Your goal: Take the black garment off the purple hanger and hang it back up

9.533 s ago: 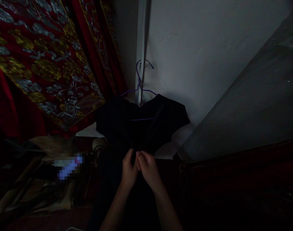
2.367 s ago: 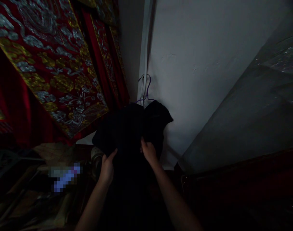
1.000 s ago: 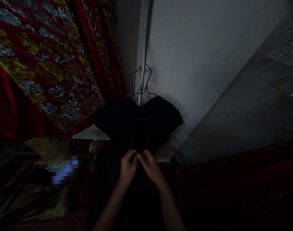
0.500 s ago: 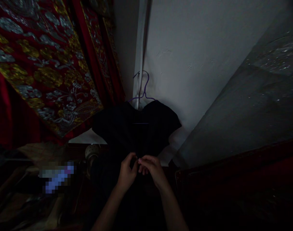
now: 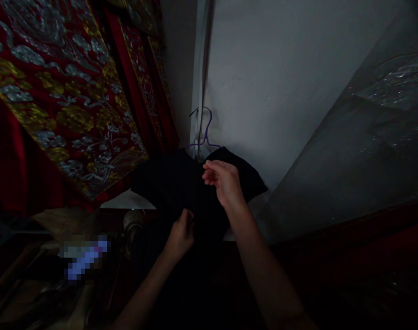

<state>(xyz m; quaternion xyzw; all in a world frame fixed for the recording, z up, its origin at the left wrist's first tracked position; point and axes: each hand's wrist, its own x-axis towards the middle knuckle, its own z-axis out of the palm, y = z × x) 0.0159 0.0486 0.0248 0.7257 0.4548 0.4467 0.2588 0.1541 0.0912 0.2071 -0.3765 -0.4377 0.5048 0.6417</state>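
A dark short-sleeved garment hangs by its shoulders on a thin purple hanger. My left hand is closed in a pinch at the middle of its front, its fingertips partly lost in the dark cloth. Higher up, my right hand has its thumb and fingers drawn together at the neckline edge, just below the hanger. Both hands appear to grip the cloth, though the darkness hides the exact spot.
On the left hangs a red cloth with gold and silver embroidery. The hanger hooks by a pale vertical strip against a light wall. Clear plastic sheeting slopes on the right. Dim clutter lies at lower left.
My right hand has risen from beside the left hand to the neckline. The left hand stays low on the front. The hanger's lower bar, visible before, is now covered.
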